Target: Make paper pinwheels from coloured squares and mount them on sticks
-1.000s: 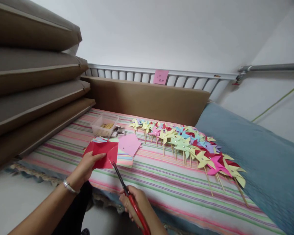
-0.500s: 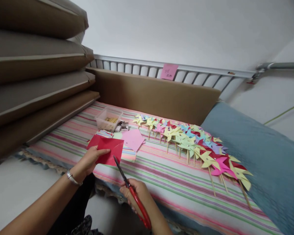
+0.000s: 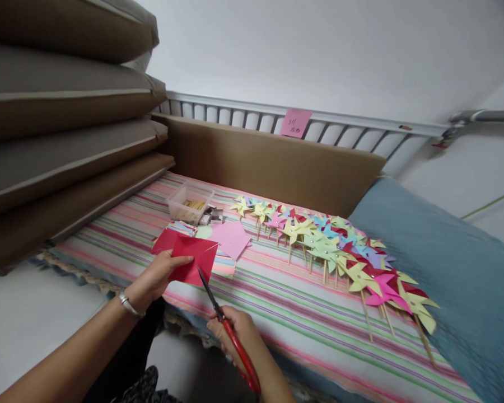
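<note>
My left hand (image 3: 166, 271) pinches a red paper square (image 3: 199, 257) by its left side, thumb on top, above the striped cloth. Red-handled scissors (image 3: 235, 338) are gripped in my right hand (image 3: 237, 330), their dark blades pointing up and away. The blade tips meet the lower edge of the red paper; whether they are cutting into it I cannot tell. Behind the red square lie pink paper pieces (image 3: 232, 238) and a stack of colored sheets, partly covered. Another red sheet (image 3: 164, 240) shows to the left of the held one.
Several paper pinwheels on sticks (image 3: 323, 246) lie in rows on the right of the striped cloth (image 3: 277, 313). A clear plastic box (image 3: 180, 204) with thin sticks stands at the back, small boxes (image 3: 212, 215) beside it. Stacked cushions (image 3: 75, 123) rise at left; a brown board (image 3: 269, 162) stands behind.
The view has shifted slightly, so everything sits a little farther right. Both hands keep their holds on the paper and the scissors, and little else differs.
</note>
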`<state>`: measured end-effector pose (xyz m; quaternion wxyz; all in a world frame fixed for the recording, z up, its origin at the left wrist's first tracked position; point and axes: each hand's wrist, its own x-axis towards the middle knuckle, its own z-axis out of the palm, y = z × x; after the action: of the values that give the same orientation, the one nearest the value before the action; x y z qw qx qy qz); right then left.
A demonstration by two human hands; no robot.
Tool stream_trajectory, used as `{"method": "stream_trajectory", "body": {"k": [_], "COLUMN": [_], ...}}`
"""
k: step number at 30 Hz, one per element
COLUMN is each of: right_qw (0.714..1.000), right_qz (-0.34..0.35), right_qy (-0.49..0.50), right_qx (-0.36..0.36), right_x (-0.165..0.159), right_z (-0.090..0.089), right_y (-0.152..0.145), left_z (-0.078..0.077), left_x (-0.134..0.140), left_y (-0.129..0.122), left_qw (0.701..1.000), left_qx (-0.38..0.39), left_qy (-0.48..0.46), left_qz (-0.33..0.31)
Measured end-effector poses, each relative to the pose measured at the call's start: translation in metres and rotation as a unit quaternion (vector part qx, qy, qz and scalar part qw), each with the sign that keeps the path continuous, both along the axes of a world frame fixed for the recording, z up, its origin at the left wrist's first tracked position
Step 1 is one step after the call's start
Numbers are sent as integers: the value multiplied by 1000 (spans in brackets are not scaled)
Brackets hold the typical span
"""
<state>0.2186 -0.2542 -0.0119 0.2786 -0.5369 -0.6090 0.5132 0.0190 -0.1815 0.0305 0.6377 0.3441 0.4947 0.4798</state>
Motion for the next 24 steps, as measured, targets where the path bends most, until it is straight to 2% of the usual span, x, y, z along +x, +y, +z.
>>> {"method": "stream_trajectory", "body": {"k": [10, 24], "right_qw": [1000, 1000], "right_qz": [2, 1], "right_qy": [8, 14], "right_qx": [17, -12], "right_x": [0, -1], "right_z": [3, 4], "right_y": [0, 1], "left_z": [-3, -2], "left_x": [0, -1], "left_y": [1, 3], "left_qw": [1000, 1000], "left_qx": [-2, 7], "left_qy": [5, 7], "left_qz": [13, 1]}}
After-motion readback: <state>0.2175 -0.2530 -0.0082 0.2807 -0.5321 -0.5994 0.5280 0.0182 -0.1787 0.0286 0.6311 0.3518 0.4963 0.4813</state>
